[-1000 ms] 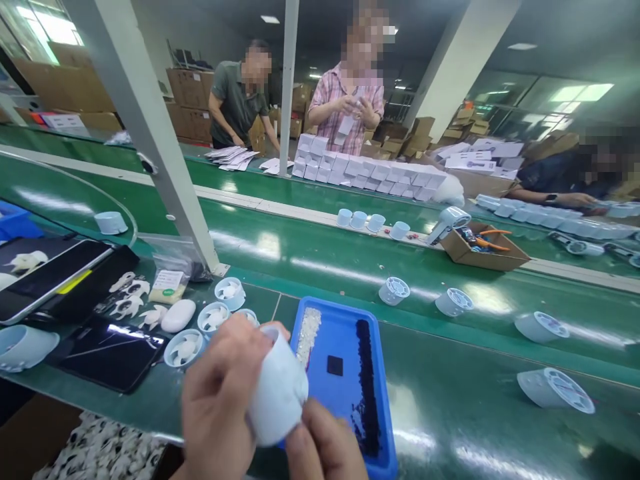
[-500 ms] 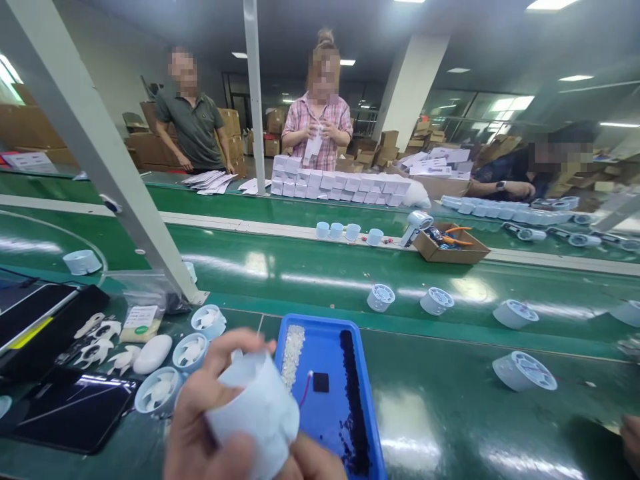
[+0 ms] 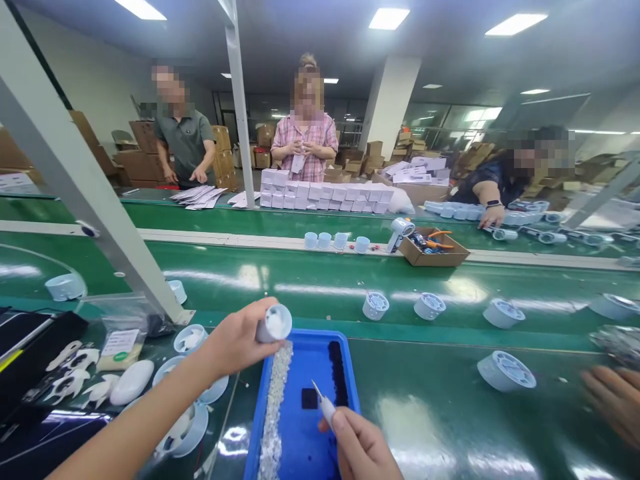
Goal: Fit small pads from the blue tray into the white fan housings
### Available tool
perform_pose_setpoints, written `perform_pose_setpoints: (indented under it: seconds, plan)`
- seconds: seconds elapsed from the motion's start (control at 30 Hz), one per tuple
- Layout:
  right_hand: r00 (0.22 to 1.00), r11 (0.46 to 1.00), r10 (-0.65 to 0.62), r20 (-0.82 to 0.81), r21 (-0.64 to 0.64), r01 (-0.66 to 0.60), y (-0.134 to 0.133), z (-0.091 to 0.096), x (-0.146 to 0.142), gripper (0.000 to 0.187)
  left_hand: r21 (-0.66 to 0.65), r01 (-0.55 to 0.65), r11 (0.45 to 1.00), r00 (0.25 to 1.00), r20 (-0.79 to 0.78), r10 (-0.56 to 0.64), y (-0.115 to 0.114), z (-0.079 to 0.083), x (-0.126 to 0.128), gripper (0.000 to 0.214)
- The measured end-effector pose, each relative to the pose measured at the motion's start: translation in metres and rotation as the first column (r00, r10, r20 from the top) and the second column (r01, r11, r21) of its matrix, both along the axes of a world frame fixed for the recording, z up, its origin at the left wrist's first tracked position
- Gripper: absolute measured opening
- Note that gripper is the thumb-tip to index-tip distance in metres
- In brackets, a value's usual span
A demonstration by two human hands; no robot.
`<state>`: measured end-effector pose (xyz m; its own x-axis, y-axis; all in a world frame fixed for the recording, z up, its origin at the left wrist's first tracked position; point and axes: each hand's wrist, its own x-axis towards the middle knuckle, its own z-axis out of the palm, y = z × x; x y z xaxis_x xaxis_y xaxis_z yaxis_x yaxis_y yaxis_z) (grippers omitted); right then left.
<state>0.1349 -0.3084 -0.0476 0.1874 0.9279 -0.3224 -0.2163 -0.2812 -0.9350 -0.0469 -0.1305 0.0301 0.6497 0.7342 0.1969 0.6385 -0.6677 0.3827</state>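
Two hands of mine are busy: my left grip (image 3: 245,340) is closed around a pale blue cup (image 3: 277,323), fingers along its side, and my right grip (image 3: 363,440) pinches a white-handled tool (image 3: 327,410) with a thin pointed tip. I have the cup raised over the far left corner of the blue tray (image 3: 295,433), tilted so that its round mouth faces me, something white showing inside. The tool slants up and to the left over the tray, its tip beside a black square (image 3: 309,399) in my view.

Down the tray's left side runs a band of small clear-white pieces (image 3: 273,413); along the right side lies a strip of black pieces (image 3: 339,367), partly behind my right grip. Left of the tray, partly under my forearm, more blue cups (image 3: 190,340) with white fans inside stand on the green bench (image 3: 420,413), near a smooth white oval object (image 3: 131,383) and a labelled bag (image 3: 120,348). Off to my right, near another blue cup (image 3: 507,371), a co-worker's blurred hand (image 3: 615,400) reaches in.
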Motion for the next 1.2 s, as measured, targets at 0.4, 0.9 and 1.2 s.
perform_pose_setpoints:
  seconds: [0.4,0.9,1.2]
  plan:
    - [0.906,0.931,-0.221,0.361,0.354,0.087,0.037,0.019,-0.006,0.018,-0.046,0.082,0.996,0.956,-0.278,-0.091,0.066,-0.024,0.058,0.056]
    - [0.921,0.912,0.002,0.389,0.378,-0.161,0.041,-0.014,-0.006,0.024,0.062,-0.285,0.956,0.853,-0.438,0.283,-0.06,-0.034,-0.047,0.04]
    - [0.91,0.918,-0.016,0.414,0.367,-0.151,0.04,-0.016,-0.004,0.023,-0.169,-0.272,0.947,0.96,-0.107,0.257,-0.052,-0.027,-0.068,0.033]
